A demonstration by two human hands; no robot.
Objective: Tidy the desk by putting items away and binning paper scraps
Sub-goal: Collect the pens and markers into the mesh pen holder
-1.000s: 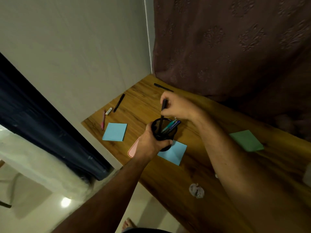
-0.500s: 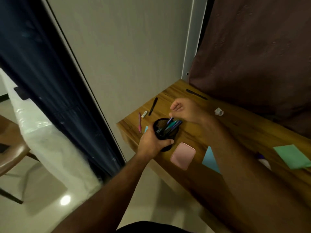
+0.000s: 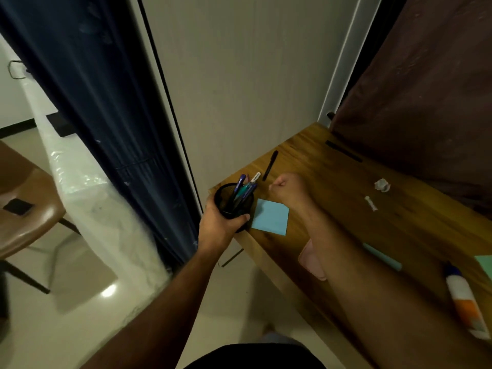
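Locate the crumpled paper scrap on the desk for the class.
In the head view the crumpled paper scrap lies on the desk toward the far right, near the brown curtain, just beyond a small white stick-like item.

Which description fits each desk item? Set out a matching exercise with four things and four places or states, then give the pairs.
Things:
1. mesh pen cup
2. black pen
3. crumpled paper scrap
4. glue bottle

Descriptions:
A. lying at the desk's near right
B. gripped by the left hand
C. balled up near the curtain
D. lying loose beyond the right hand

Pairs: 1-B, 2-D, 3-C, 4-A
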